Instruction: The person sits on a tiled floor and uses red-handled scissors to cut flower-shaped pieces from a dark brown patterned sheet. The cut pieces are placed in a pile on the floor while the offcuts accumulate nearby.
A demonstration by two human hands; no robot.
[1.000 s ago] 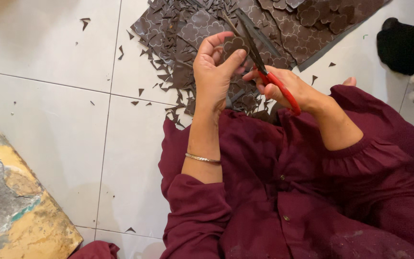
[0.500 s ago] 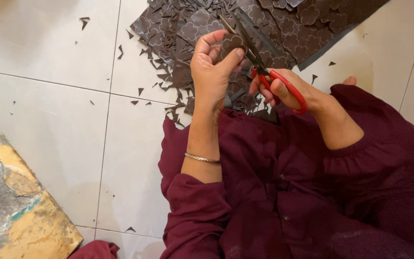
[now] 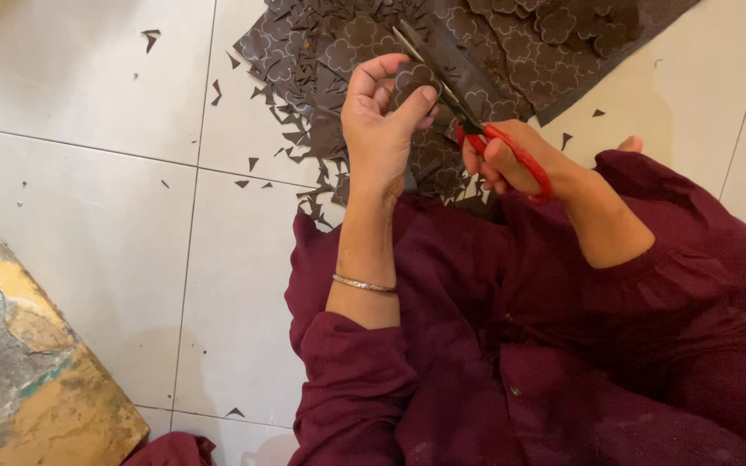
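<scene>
Above the lap of a seated person in a maroon garment (image 3: 511, 345), a small dark brown flower-shaped cutout (image 3: 411, 79) is pinched in the left hand (image 3: 379, 129), the thumb pressed to its lower edge and the fingers curled over its top, so that the piece is kept stiff and its outline is turned toward the blades. The red-handled scissors (image 3: 468, 108) are gripped in the right hand (image 3: 511, 160), with fingers passed through the loops and closed around them; the blades are seen parted a little, their long tips reaching past the piece toward the upper left. The blades are laid right against the cutout's right side, apparently so that its scalloped edge can be followed closely.

Beyond both hands, a large dark brown patterned sheet (image 3: 520, 43) printed with the same flower outlines is spread flat on the white tiled floor (image 3: 79, 198), within easy reach. Small triangular brown offcuts (image 3: 304, 129) are scattered over the tiles beside it, thickest beside the sheet's left edge. A thin metal bangle (image 3: 364, 283) is worn on the left forearm. At lower left, a worn slab (image 3: 19, 371) with yellow and grey patches is seen lying well apart from the cutting.
</scene>
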